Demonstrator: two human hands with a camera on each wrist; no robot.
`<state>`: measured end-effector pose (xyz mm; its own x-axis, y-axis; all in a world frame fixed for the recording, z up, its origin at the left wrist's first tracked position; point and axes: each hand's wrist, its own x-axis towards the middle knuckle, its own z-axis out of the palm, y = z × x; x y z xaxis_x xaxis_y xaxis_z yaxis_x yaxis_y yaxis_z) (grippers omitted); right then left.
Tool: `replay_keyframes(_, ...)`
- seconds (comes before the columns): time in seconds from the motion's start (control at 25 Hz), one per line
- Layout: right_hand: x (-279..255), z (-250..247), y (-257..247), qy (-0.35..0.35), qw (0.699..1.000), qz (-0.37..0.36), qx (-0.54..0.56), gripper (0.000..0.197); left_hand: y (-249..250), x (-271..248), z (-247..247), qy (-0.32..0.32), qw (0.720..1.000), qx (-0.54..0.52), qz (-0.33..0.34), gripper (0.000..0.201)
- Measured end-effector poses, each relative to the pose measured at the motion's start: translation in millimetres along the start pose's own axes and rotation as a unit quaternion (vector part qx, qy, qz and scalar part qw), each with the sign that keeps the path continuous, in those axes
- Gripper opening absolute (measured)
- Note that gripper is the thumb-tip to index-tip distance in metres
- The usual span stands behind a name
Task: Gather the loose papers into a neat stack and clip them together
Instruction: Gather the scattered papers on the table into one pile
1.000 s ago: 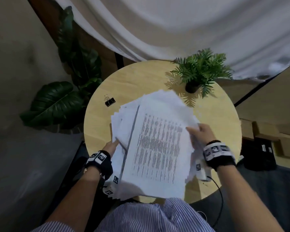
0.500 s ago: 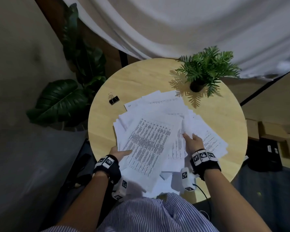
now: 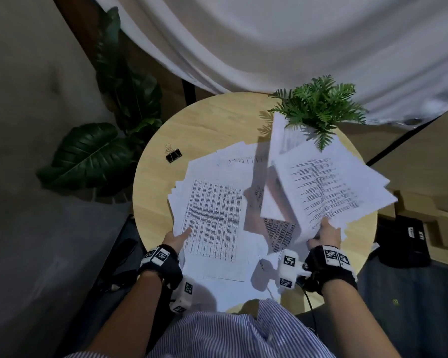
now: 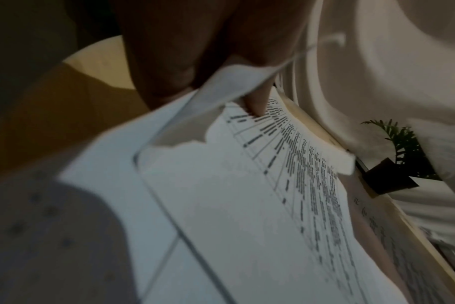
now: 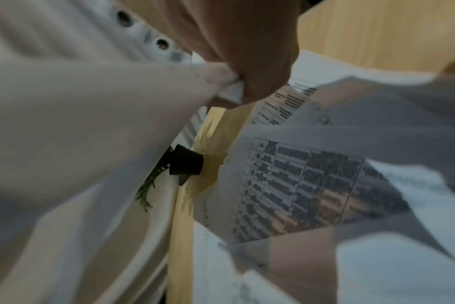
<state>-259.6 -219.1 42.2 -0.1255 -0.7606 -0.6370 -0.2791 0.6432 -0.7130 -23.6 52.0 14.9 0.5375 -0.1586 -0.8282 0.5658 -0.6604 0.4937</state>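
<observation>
Printed white papers (image 3: 212,215) lie fanned across the round wooden table (image 3: 204,125). My left hand (image 3: 177,237) holds the near left edge of the flat pile, thumb on the top sheet; the left wrist view shows a finger (image 4: 257,102) on the printed sheet (image 4: 247,205). My right hand (image 3: 323,232) grips a bundle of sheets (image 3: 326,187) by its near edge and holds it lifted and tilted over the right side of the table. In the right wrist view the fingers (image 5: 257,67) pinch the bundle's (image 5: 91,123) corner. A black binder clip (image 3: 173,153) lies apart at the left.
A small potted fern (image 3: 318,107) stands at the table's far right, just behind the lifted bundle. A white cloth (image 3: 269,34) hangs behind the table. A large-leaved plant (image 3: 93,156) is on the floor to the left. Cardboard boxes (image 3: 424,215) sit at the right.
My right hand has picked a bundle of sheets off the right of the pile and raised it toward the fern. The left hand stays at the pile's left edge.
</observation>
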Motion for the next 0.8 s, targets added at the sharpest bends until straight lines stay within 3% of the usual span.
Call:
replay_keyframes(0.16, -15, 11, -2, -0.088, 0.994, 0.007, -0.061, 0.054, 0, -2, 0, -0.007, 0.998, 0.053, 0.027, 0.071)
replay_keyframes(0.28, -28, 28, 3, -0.076, 0.997, -0.017, -0.026, 0.061, 5, -8, 5, -0.035, 0.998, 0.016, 0.043, 0.071)
replay_keyframes(0.36, -39, 34, 14, -0.081, 0.996, 0.022, -0.039, 0.066, 12, -14, 8, -0.044, 0.998, 0.000, 0.039, 0.078)
replay_keyframes(0.44, -43, 35, 32, -0.144, 0.983, 0.071, -0.083, 0.063, 18, -13, 9, -0.041, 0.999, -0.010, 0.022, 0.084)
replay_keyframes(0.48, -51, 35, 39, -0.167, 0.974, 0.076, -0.135, 0.053, 20, -12, 11, -0.037, 0.999, -0.016, 0.021, 0.083)
replay_keyframes(0.56, -53, 36, 57, -0.187, 0.935, 0.029, -0.298, 0.010, 23, -11, 14, -0.042, 0.999, -0.020, 0.021, 0.079)
replay_keyframes(0.64, -51, 36, 72, -0.225, 0.875, 0.001, -0.430, 0.040, 22, -9, 18, -0.041, 0.999, -0.012, 0.026, 0.077)
replay_keyframes(0.72, -53, 32, 76, -0.257, 0.844, -0.025, -0.470, 0.044, 20, -9, 20, -0.033, 0.999, 0.003, 0.036, 0.076)
replay_keyframes(0.8, -47, 25, 73, -0.265, 0.835, -0.046, -0.480, 0.045, 17, -3, 21, -0.031, 0.997, 0.025, 0.060, 0.063)
